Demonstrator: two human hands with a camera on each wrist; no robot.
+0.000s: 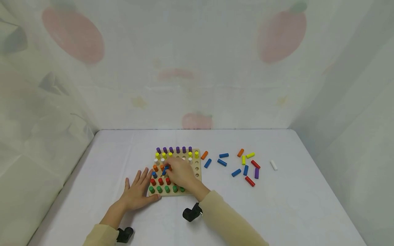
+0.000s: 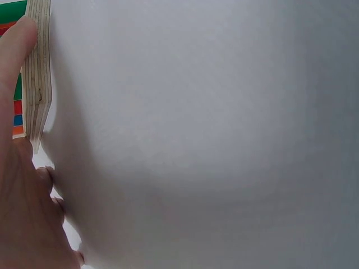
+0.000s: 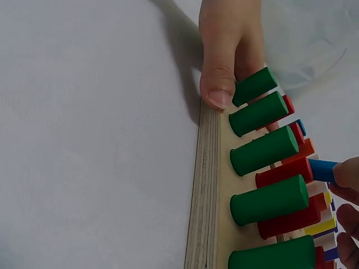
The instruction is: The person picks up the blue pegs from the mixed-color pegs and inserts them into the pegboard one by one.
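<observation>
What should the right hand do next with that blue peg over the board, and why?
Probably lower the blue peg straight into an empty hole in the blue row. The right hand pinches it above the wooden pegboard, which the left hand steadies flat at its edge, and the blue row looks only partly filled.

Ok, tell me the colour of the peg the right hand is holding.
Blue peg, pinched by the right hand; clearest in the right wrist view.

Both arms wear pale cream-yellow long sleeves point(image 1: 227, 218) that end at the wrists, leaving the left hand point(image 1: 136, 194) and right hand point(image 1: 182, 175) bare. A small black camera point(image 1: 191, 212) is strapped under each wrist.
</observation>
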